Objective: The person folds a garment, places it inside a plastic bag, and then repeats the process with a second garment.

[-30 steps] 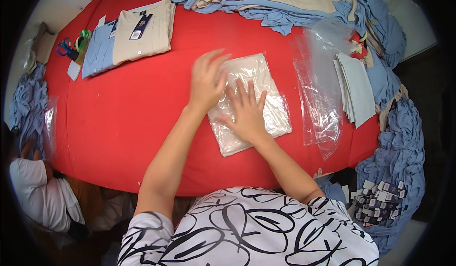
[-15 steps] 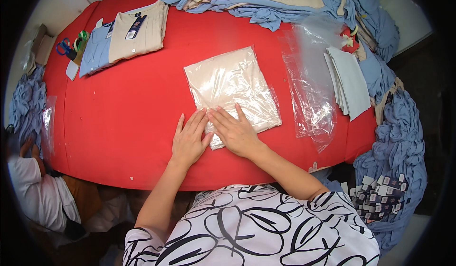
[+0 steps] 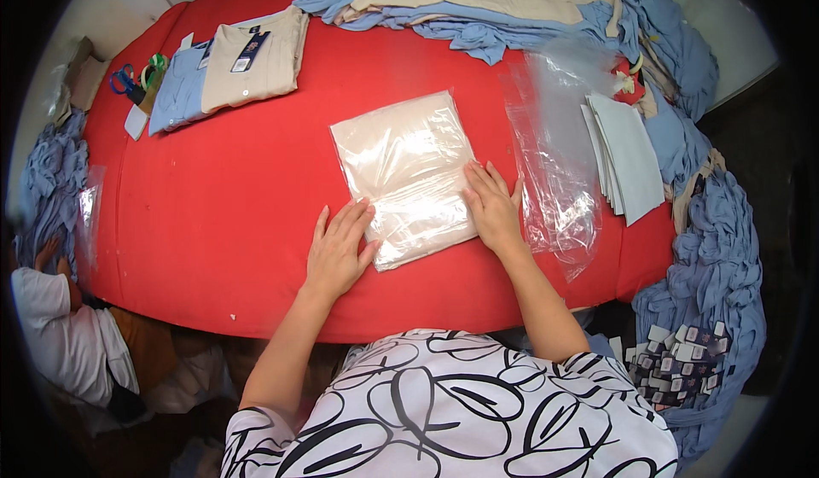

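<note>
A folded beige garment in a clear plastic bag (image 3: 409, 158) lies flat on the red-covered table (image 3: 230, 213) in front of me. My left hand (image 3: 339, 246) rests at its lower left edge, fingers stretched out and the tips on the plastic. On the opposite side, my right hand (image 3: 493, 207) lies with spread fingers along the right edge of the bag. Neither hand grips anything. Light glares off the film over the beige cloth.
Folded blue and beige shirts (image 3: 230, 68) with tags lie at the far left, beside scissors (image 3: 128, 81). Clear plastic bags (image 3: 559, 171) and white sheets (image 3: 627, 158) are on the right. Garments (image 3: 478, 4) pile up at the back; hang tags (image 3: 678, 363) sit lower right. Another person (image 3: 72, 333) is at left.
My right hand has moved from the middle of the bag out to its right edge. The film there now looks flatter. My left hand stays nearly in place.
</note>
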`<state>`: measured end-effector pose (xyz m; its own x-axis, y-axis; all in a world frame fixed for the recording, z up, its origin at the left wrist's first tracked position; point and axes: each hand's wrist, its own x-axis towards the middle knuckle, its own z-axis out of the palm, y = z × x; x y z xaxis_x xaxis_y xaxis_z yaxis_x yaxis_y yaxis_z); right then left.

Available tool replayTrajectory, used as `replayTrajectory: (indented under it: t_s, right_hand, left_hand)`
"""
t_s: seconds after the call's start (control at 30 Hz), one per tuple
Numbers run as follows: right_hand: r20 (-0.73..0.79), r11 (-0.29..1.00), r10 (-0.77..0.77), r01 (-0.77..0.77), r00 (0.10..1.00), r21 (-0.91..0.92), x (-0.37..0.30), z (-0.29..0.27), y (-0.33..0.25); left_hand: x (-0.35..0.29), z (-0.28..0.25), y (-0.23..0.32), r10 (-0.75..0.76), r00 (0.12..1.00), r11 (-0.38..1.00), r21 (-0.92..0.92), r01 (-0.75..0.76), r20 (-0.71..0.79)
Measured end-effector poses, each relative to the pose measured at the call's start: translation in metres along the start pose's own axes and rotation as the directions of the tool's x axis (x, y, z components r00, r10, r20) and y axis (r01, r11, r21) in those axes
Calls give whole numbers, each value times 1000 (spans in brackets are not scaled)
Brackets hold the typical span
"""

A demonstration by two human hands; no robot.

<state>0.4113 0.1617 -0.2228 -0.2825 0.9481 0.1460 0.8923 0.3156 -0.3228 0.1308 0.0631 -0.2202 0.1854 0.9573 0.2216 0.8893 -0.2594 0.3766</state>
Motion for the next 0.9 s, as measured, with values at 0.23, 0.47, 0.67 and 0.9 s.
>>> replayTrajectory:
  t_s: [0.23,0.47,0.67,0.9]
  right_hand:
    - [122,973,200,-212,972,92,30,-51,-41]
    - [-78,961,230,-213,970,178,37,-13,-27]
    - [144,818,371,-396,918,418,48,-24,-11]
    - [435,612,239,-482,868,626,56,-19,32]
  left_hand:
    - [40,9,29,128,956,984,-88,-156,-265]
    - [41,27,48,73,997,992,105,-71,-17]
    - [16,23,39,-125,992,991,-54,123,-25]
    - [15,22,38,-104,994,994,-28,104,-22]
